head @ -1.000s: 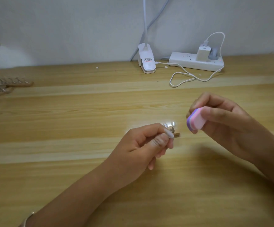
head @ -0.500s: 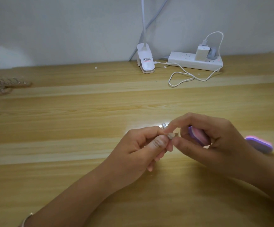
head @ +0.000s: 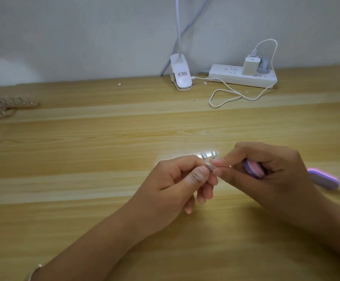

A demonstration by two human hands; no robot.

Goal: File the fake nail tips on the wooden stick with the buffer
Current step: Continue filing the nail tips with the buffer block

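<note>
Wood desk (head: 83, 159), grey wall (head: 83, 27), power strip (head: 226, 75) upper right. Left hand (head: 171, 185) pinches nail stick (head: 208, 155); right hand (head: 276, 175) too (buffer (head: 254, 169) gripped in fingers).

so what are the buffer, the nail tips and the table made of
The buffer: likely foam, matte, pink and purple layers. The nail tips: probably clear plastic, glossy, glinting under the light. The table: wood or wood-look laminate, streaky grain, slight sheen.
</note>
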